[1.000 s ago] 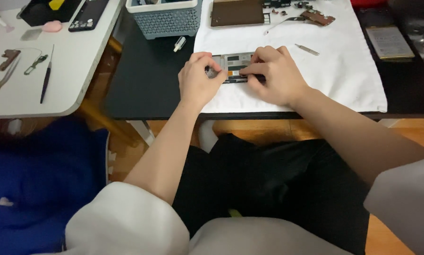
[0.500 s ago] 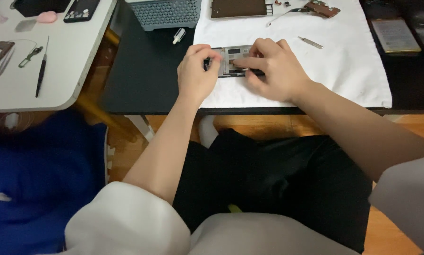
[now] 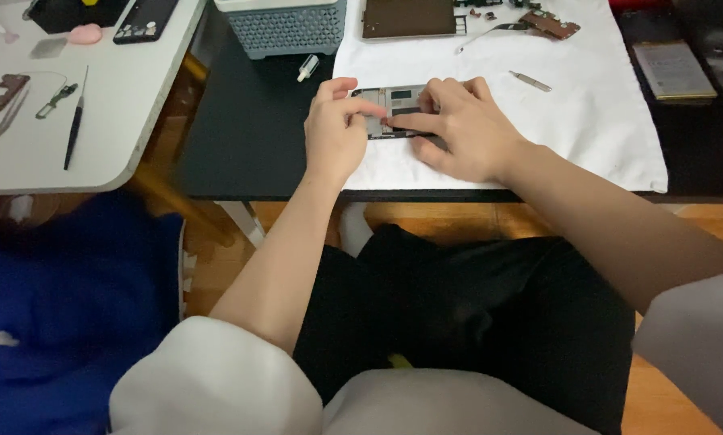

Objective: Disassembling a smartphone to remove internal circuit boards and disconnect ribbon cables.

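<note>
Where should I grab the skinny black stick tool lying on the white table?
Probably pinch the thin black stick tool around its thicker lower half, coming straight down from above. It lies flat on the white table, almost lengthwise away from you, with bare tabletop on both long sides for fingers.

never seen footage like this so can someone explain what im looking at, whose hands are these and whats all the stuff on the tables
The picture comes from a camera worn on a person's head, looking down at their own lap and two bare hands. The left hand and right hand both rest on a small opened flat device with grey inner parts; whether they grip it cannot be told. It lies on a white cloth spread over a black table. Farther back are a grey perforated basket, a brown flat panel and a small brown circuit board. On the white table to the left lies a thin dark tool.
</note>
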